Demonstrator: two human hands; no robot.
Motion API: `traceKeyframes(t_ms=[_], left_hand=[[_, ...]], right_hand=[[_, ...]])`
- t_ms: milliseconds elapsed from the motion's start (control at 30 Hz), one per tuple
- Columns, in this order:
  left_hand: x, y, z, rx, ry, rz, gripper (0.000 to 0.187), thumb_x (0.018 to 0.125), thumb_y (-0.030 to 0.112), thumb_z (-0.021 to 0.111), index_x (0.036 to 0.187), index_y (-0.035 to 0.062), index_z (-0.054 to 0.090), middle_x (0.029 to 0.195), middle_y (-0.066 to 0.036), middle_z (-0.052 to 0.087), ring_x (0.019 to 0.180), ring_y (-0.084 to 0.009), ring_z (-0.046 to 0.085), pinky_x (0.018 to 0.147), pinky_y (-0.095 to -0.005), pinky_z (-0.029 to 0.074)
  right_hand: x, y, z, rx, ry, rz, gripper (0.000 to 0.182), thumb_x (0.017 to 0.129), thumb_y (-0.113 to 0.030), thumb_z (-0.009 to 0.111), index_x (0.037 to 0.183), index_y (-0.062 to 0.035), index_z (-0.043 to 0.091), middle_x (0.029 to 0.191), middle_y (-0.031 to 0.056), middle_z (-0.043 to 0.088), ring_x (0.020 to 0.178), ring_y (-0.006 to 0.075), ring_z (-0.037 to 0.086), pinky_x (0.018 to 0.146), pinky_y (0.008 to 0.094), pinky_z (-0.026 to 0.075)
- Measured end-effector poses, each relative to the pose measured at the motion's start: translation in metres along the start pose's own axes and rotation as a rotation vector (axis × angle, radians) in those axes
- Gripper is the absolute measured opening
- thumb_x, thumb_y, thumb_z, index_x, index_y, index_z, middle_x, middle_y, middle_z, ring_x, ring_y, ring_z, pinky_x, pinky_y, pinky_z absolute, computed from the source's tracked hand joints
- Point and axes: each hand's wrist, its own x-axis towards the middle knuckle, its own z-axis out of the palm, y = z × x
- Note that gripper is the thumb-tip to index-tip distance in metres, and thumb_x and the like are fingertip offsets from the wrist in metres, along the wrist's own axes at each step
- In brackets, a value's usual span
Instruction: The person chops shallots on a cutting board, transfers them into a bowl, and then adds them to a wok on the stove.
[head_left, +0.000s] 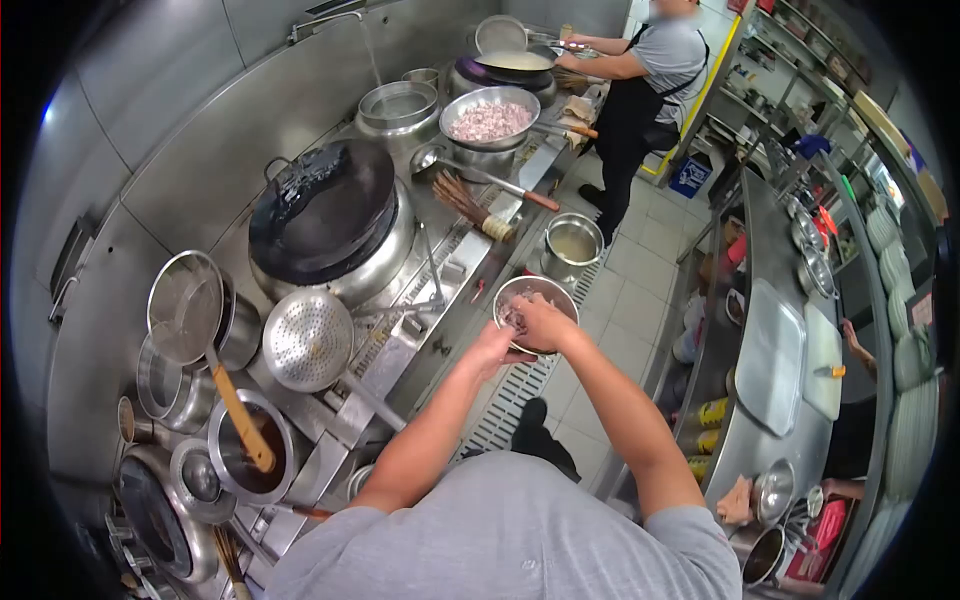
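A round metal bowl point(571, 299) with pieces of raw-looking meat point(512, 312) is held out in front of me over the floor. My left hand point(492, 350) supports the bowl at its near left side, its fingers wrapped round the rim and underside. Inside the bowl is my right hand point(543, 322), its fingers down among the meat and partly hidden by it. Just beyond the bowl stands a metal pot point(573, 243) of cloudy liquid.
To the left, the steel range point(385, 345) carries a large black wok point(325, 210), strainers, pots and a ladle point(490, 178). A co-worker point(640, 100) handles a wok at the back. On the right is a counter with a tray point(768, 355) and a cutting board point(822, 360).
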Motion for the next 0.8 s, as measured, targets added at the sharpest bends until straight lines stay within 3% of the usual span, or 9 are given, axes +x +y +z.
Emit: traceKeyframes(t_ms=[100, 167, 200, 300, 467, 600, 633, 733, 800], left_hand=[[0.064, 0.035, -0.004, -0.020, 0.068, 0.013, 0.039, 0.096, 0.009, 0.045, 0.135, 0.0037, 0.044, 0.126, -0.015, 0.060, 0.106, -0.0303, 0.066, 0.083, -0.0492, 0.062], [0.100, 0.058, -0.007, -0.049, 0.115, 0.100, 0.041, 0.095, 0.007, 0.045, 0.136, 0.0045, 0.044, 0.127, -0.015, 0.059, 0.109, -0.0309, 0.065, 0.083, -0.0495, 0.062], [0.117, 0.073, -0.007, -0.096, 0.133, 0.092, 0.043, 0.095, 0.006, 0.046, 0.137, 0.0053, 0.043, 0.128, -0.016, 0.059, 0.111, -0.0313, 0.064, 0.084, -0.0502, 0.062], [0.167, 0.114, -0.008, -0.118, 0.182, 0.140, 0.043, 0.094, 0.006, 0.047, 0.137, 0.0041, 0.043, 0.129, -0.016, 0.058, 0.109, -0.0313, 0.065, 0.085, -0.0512, 0.061], [0.230, 0.167, -0.034, -0.185, 0.216, 0.238, 0.035, 0.094, 0.003, 0.043, 0.127, -0.0041, 0.052, 0.117, -0.019, 0.065, 0.105, -0.0317, 0.068, 0.086, -0.0511, 0.061], [0.271, 0.219, -0.068, -0.161, 0.264, 0.242, 0.038, 0.099, 0.006, 0.037, 0.135, -0.0014, 0.045, 0.126, -0.019, 0.061, 0.107, -0.0325, 0.067, 0.087, -0.0486, 0.061], [0.286, 0.228, -0.084, -0.149, 0.259, 0.255, 0.038, 0.099, 0.005, 0.036, 0.135, -0.0021, 0.046, 0.126, -0.019, 0.061, 0.108, -0.0331, 0.067, 0.087, -0.0487, 0.061], [0.319, 0.274, -0.115, -0.154, 0.268, 0.273, 0.041, 0.095, 0.002, 0.035, 0.133, -0.0032, 0.047, 0.124, -0.020, 0.061, 0.107, -0.0324, 0.067, 0.085, -0.0488, 0.062], [0.350, 0.301, -0.135, -0.086, 0.254, 0.242, 0.041, 0.094, 0.002, 0.037, 0.133, -0.0030, 0.047, 0.123, -0.019, 0.061, 0.106, -0.0317, 0.066, 0.083, -0.0490, 0.062]], right_hand=[[0.070, 0.028, -0.020, 0.030, 0.116, -0.079, 0.054, 0.075, -0.019, 0.075, 0.123, -0.0070, 0.055, 0.119, 0.0306, 0.058, 0.111, 0.0480, 0.058, 0.094, 0.0528, 0.049], [0.116, 0.049, -0.044, -0.006, 0.095, -0.161, 0.041, 0.074, -0.013, 0.073, 0.113, -0.0050, 0.061, 0.101, 0.0299, 0.066, 0.094, 0.0473, 0.065, 0.083, 0.0518, 0.054], [0.136, 0.054, -0.054, 0.002, 0.260, -0.206, 0.028, 0.076, -0.009, 0.068, 0.104, -0.0021, 0.064, 0.090, 0.0284, 0.069, 0.085, 0.0460, 0.068, 0.077, 0.0510, 0.056], [0.199, 0.072, -0.097, -0.066, 0.256, -0.209, 0.022, 0.081, -0.007, 0.062, 0.101, 0.0012, 0.064, 0.096, 0.0284, 0.069, 0.090, 0.0452, 0.068, 0.080, 0.0508, 0.056], [0.289, 0.061, -0.166, -0.082, 0.151, -0.174, 0.027, 0.083, -0.018, 0.060, 0.096, 0.0042, 0.066, 0.098, 0.0285, 0.068, 0.092, 0.0455, 0.067, 0.081, 0.0507, 0.055], [0.398, 0.081, -0.163, -0.075, 0.193, -0.459, 0.035, 0.079, -0.023, 0.063, 0.099, 0.0063, 0.064, 0.099, 0.0299, 0.067, 0.097, 0.0452, 0.064, 0.090, 0.0499, 0.051], [0.403, 0.068, -0.190, -0.003, 0.033, -0.407, 0.044, 0.078, -0.024, 0.067, 0.110, 0.0060, 0.062, 0.102, 0.0306, 0.065, 0.102, 0.0465, 0.062, 0.094, 0.0493, 0.049], [0.445, 0.065, -0.222, 0.026, 0.179, -0.525, 0.054, 0.076, -0.025, 0.070, 0.121, 0.0034, 0.059, 0.103, 0.0315, 0.064, 0.103, 0.0458, 0.062, 0.096, 0.0477, 0.048], [0.464, 0.064, -0.230, -0.116, 0.017, -0.471, 0.058, 0.077, -0.022, 0.069, 0.130, -0.0016, 0.057, 0.103, 0.0315, 0.065, 0.104, 0.0453, 0.062, 0.099, 0.0460, 0.047]])
